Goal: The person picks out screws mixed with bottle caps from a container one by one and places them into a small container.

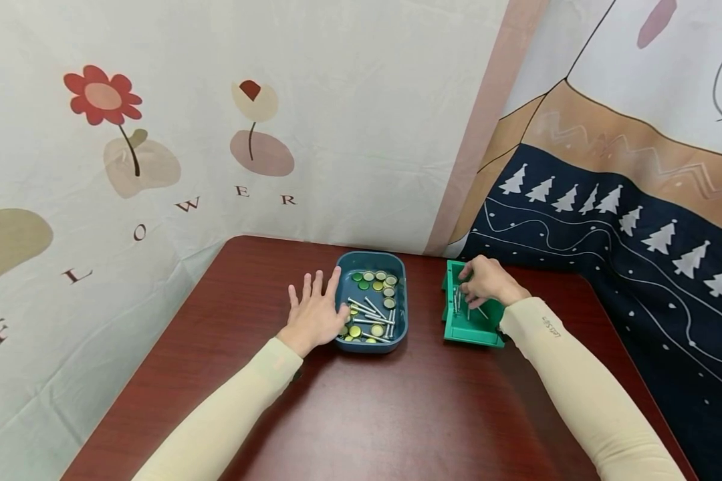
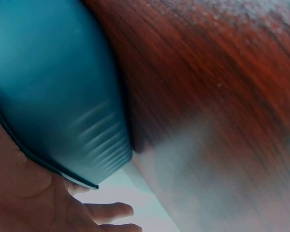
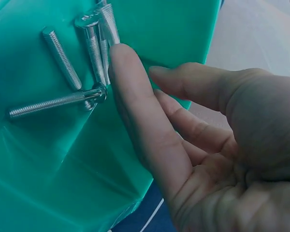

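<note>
A blue tray [image 1: 371, 261] holds silver screws [image 1: 372, 321] and several green, yellow and pale round caps [image 1: 389, 292]. My left hand [image 1: 315, 319] touches the tray's left rim with its fingers straight and spread; the left wrist view shows the palm against the rim. Over a green bin [image 1: 466, 333] on the right, my right hand [image 1: 489, 280] reaches in. In the right wrist view, its index fingertip is beside the upright silver screws [image 3: 94, 50], while the thumb stands apart from it. Another screw [image 3: 48, 105] lies tilted in the bin.
Both containers stand toward the back of a dark red wooden table [image 1: 361, 414]. A pale cloth with printed flowers [image 1: 349, 120] hangs behind it. On the right hangs a dark blue cloth with white trees [image 1: 638, 267].
</note>
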